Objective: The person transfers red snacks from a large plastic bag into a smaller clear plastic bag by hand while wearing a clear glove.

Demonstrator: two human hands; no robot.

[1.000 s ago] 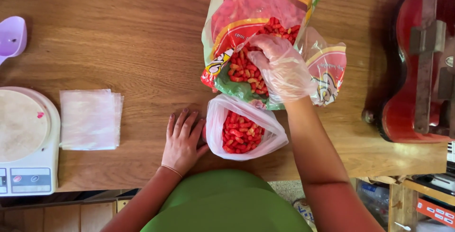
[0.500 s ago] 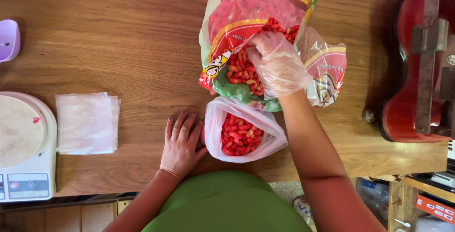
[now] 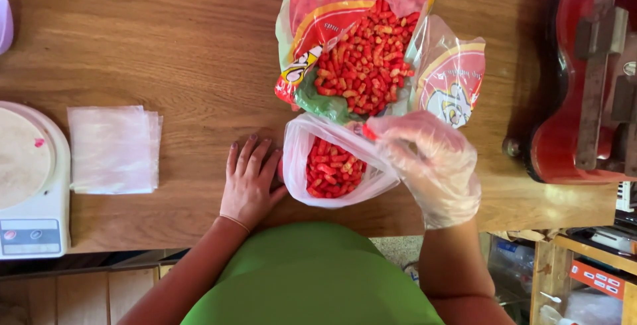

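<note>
Our bare left hand (image 3: 249,182) lies flat and open on the brown wooden table (image 3: 166,39), touching the small clear plastic bag (image 3: 332,165) of red snack sticks. Our plastic-gloved right hand (image 3: 428,162) pinches 1 red stick (image 3: 367,130) over that bag, below the large open printed snack bag (image 3: 361,39).

Small clear bag (image 3: 332,169) — open, half-full of red snack sticks — just below the big torn snack bag (image 3: 358,46)
</note>
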